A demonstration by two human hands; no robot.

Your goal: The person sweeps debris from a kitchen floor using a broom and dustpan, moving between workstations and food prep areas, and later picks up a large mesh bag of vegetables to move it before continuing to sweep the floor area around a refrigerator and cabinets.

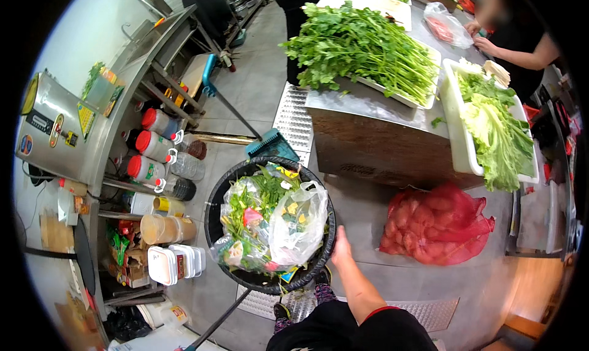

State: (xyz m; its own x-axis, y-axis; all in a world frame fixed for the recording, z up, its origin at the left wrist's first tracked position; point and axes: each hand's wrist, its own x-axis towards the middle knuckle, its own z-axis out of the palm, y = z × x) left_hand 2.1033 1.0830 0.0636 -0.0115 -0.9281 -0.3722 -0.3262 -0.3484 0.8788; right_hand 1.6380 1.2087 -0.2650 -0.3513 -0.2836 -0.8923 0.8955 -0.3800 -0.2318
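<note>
My right hand (pixel 340 247) is at the right side of a round black trash bin (pixel 213 217), against its lined rim; the fingers are partly hidden, so its hold is unclear. My left hand is out of view. Inside the bin are green vegetable scraps (pixel 264 185) and clear plastic bags (pixel 299 226). A blue dustpan (pixel 274 145) with a long upright handle stands just beyond the bin. A dark pole (pixel 221 319) slants up to the bin's near edge from the lower left.
A red mesh sack (pixel 435 224) lies on the floor at right. Leafy greens (pixel 363 52) and a white tub (pixel 464 134) of lettuce are on the metal counter (pixel 368 109). Red-lidded jars (pixel 154 146) line the left shelf. A person (pixel 520 42) works at the upper right; another stands beyond the counter.
</note>
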